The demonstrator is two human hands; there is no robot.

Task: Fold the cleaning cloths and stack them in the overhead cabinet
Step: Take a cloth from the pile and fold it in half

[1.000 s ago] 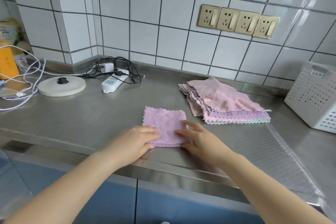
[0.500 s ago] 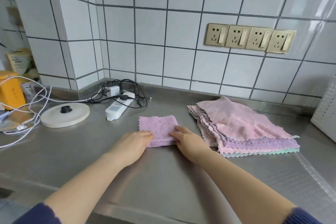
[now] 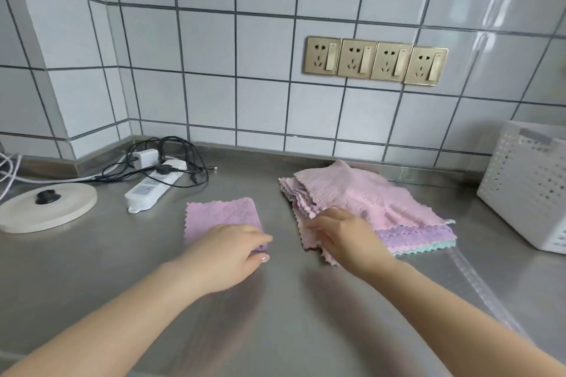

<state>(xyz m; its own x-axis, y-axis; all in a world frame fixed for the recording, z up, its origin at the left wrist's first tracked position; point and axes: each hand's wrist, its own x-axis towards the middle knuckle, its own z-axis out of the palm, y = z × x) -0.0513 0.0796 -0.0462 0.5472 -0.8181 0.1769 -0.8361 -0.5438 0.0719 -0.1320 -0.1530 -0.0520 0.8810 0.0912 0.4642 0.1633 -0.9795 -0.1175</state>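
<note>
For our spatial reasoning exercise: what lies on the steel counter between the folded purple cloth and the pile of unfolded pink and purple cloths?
Nothing: in the head view, only bare steel counter separates the folded purple cloth from the pile of unfolded pink and purple cloths.

Both forearms bare, no sleeves in view; left hand thumbnail looks pale-polished, perhaps.

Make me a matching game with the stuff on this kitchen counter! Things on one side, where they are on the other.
Things:
1. Folded purple cloth
2. Cloth pile
3. White basket
4. Round lid

Places:
A. far right of the counter
B. under the left hand
C. far left of the counter
D. under the right hand, below the wall sockets

Pairs: 1-B, 2-D, 3-A, 4-C
</note>
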